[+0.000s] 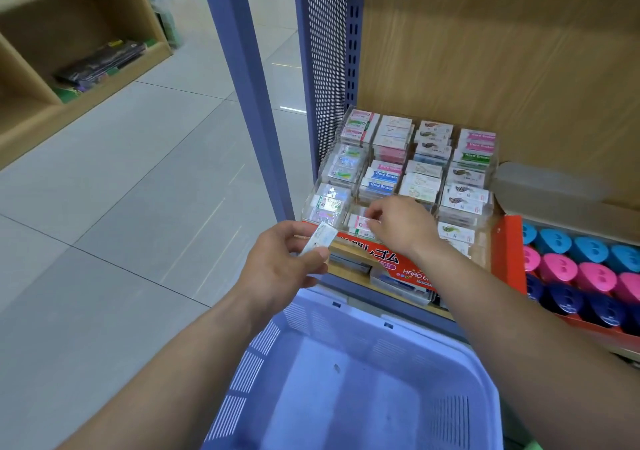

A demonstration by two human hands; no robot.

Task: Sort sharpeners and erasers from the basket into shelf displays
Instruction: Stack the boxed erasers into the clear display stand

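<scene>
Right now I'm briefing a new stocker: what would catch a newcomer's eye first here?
The packed clear eraser display at centre stands out, the right hand reaching into its front row. The left hand pinches one eraser before it; pink and blue sharpeners sit at right.

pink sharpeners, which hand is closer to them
Right. The right hand reaches into the eraser display, just left of the pink sharpeners; the left hand, pinching an eraser, is farther left.

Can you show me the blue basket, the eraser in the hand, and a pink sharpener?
blue basket (346, 401): head view, on its bare bottom.
eraser (320, 240): head view, middle of its wrapper.
pink sharpener (558, 266): head view, on its top.
</scene>
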